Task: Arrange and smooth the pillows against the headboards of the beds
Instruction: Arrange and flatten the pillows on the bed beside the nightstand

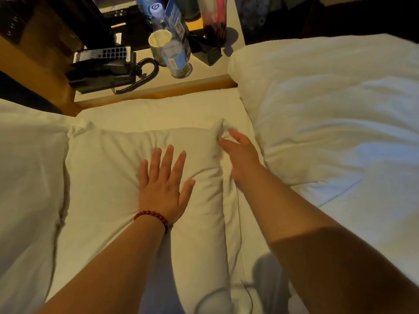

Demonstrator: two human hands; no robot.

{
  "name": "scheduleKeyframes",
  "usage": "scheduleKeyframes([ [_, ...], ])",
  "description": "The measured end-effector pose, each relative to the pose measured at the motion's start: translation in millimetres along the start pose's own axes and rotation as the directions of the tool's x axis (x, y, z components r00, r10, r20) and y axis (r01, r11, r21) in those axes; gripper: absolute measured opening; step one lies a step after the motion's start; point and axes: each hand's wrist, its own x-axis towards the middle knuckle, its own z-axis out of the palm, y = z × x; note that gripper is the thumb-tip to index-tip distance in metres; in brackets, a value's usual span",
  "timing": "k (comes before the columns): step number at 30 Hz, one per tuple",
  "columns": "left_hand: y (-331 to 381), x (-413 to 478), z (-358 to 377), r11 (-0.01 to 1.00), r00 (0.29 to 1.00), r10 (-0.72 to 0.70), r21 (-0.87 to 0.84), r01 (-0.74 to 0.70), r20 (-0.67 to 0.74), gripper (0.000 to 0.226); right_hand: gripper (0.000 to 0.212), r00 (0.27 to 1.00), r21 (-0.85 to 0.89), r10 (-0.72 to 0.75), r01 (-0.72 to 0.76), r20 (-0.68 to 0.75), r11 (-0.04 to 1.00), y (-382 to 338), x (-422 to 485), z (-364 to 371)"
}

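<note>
Pillows are what I have under my palms: the middle pillow [140, 177] lies flat on the bed [158, 112], its far edge a little short of the bed's top edge, where the nightstand [204, 81] begins. My left hand [164, 184] lies flat on the pillow's centre, fingers [166, 159] spread wide and straight, thumb out to the side, gripping nothing; the fabric dimples and creases around my palm. A red bead bracelet [151, 217] circles that wrist. My right hand [240, 155] reaches to the pillow's far right corner [223, 128], where the cloth stands up in a small peak. Those fingers are loosely curled with the tips at the corner fabric; I cannot tell whether they actually pinch it or only touch it. A second pillow [29, 177] sits along the bed's left edge, touching the one I press. To the right, a rumpled white duvet [328, 121] is heaped up over the bed's right side, just beside my right forearm. On the nightstand stand a black telephone [102, 71] with a coiled cord, a paper cup [159, 45] and a plastic bottle [175, 57], clustered near its front edge.
</note>
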Motion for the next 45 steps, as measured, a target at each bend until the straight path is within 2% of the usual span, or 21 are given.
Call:
scheduleKeyframes([
  [2,-2.0,-0.6,4.0,1.0,1.0,0.008,-0.005,-0.008,0.003,0.067,0.03,0.986,-0.024,-0.117,0.115,-0.116,0.993,-9.4,8.6,-2.3],
  [5,-4.3,0.7,11.1,1.0,1.0,0.015,-0.01,-0.015,-0.001,0.066,0.03,0.961,0.055,-0.177,0.193,-0.214,0.98,4.3,0.8,-17.1],
  [8,-4.4,2.8,18.9,1.0,1.0,0.023,-0.018,-0.023,-0.013,0.066,0.055,0.983,0.114,-0.154,0.165,-0.096,0.98,5.0,9.8,-11.5],
  [10,-5.3,3.4,24.5,0.999,0.999,0.039,-0.026,-0.04,-0.03,0.066,0.066,0.99,0.034,-0.141,0.142,-0.023,0.989,-12.2,34.4,-0.3],
  [13,-7.4,4.7,32.3,0.997,0.997,0.06,-0.053,-0.063,-0.055,0.065,0.044,0.956,-0.149,-0.291,0.291,0.019,0.945,-32.3,65.6,13.6],
  [15,-8.3,7.1,36.6,0.995,0.996,0.07,-0.062,-0.073,-0.063,0.064,0.029,0.929,-0.163,-0.369,0.369,0.031,0.915,-24.1,78.8,9.5],
  [17,-9.5,8.2,40.2,0.995,0.995,0.071,-0.068,-0.076,-0.064,0.063,0.026,0.921,-0.146,-0.385,0.39,0.062,0.909,-12.2,84.6,1.2],
  [23,-9.5,9.2,40.1,0.992,0.994,0.073,-0.095,-0.08,-0.08,0.063,0.035,0.932,-0.125,-0.349,0.359,0.095,0.925,-5.8,96.1,-2.1],
  [27,-8.4,8.4,37.4,0.992,0.995,0.069,-0.103,-0.076,-0.073,0.062,0.029,0.959,0.054,-0.281,0.283,-0.031,0.958,-6.4,96.9,-4.1],
  [29,-7.7,8.0,33.8,0.993,0.996,0.06,-0.101,-0.066,-0.062,0.062,0.027,0.963,0.091,-0.262,0.266,-0.056,0.96,-6.7,95.7,-2.7],
  [33,-6.3,6.8,21.6,0.996,0.999,0.041,-0.083,-0.041,-0.011,0.064,0.028,0.967,0.06,-0.247,0.25,-0.061,0.966,-11.6,88.8,-0.8],
  [35,-6.4,6.5,14.4,0.996,0.999,0.031,-0.08,-0.029,0.02,0.064,0.03,0.959,-0.076,-0.273,0.268,-0.073,0.96,-11.1,79.7,0.1],
  [36,-6.2,6.2,11.1,0.997,0.999,0.027,-0.078,-0.024,0.033,0.064,0.033,0.93,-0.216,-0.361,0.339,-0.073,0.916,-9.6,70.9,1.4],
  [37,-6.1,6.0,8.7,0.997,0.999,0.022,-0.077,-0.019,0.044,0.064,0.036,0.868,-0.364,-0.495,0.45,-0.036,0.816,-7.3,59.0,4.1],
  [39,-5.9,6.2,3.7,0.997,0.997,0.01,-0.071,-0.004,0.073,0.065,0.045,0.711,-0.604,-0.688,0.614,0.144,0.508,1.4,32.8,9.4],
  [40,-5.1,6.5,0.8,0.998,0.996,0.002,-0.067,0.004,0.09,0.066,0.049,0.677,-0.674,-0.694,0.633,0.245,0.38,8.7,20.5,11.7],
  [42,-1.5,7.7,-7.2,0.997,0.994,-0.006,-0.072,0.014,0.109,0.064,0.061,0.711,-0.755,-0.572,0.616,0.409,0.225,28.4,0.8,11.7],
  [43,1.0,9.1,-13.7,0.996,0.993,-0.003,-0.084,0.013,0.118,0.063,0.066,0.745,-0.782,-0.504,0.592,0.438,0.196,39.7,-4.0,7.9],
  [45,1.6,11.9,-31.3,0.993,0.993,-0.002,-0.113,0.016,0.119,0.063,0.069,0.793,-0.789,-0.432,0.563,0.43,0.247,59.3,3.3,-4.5],
])
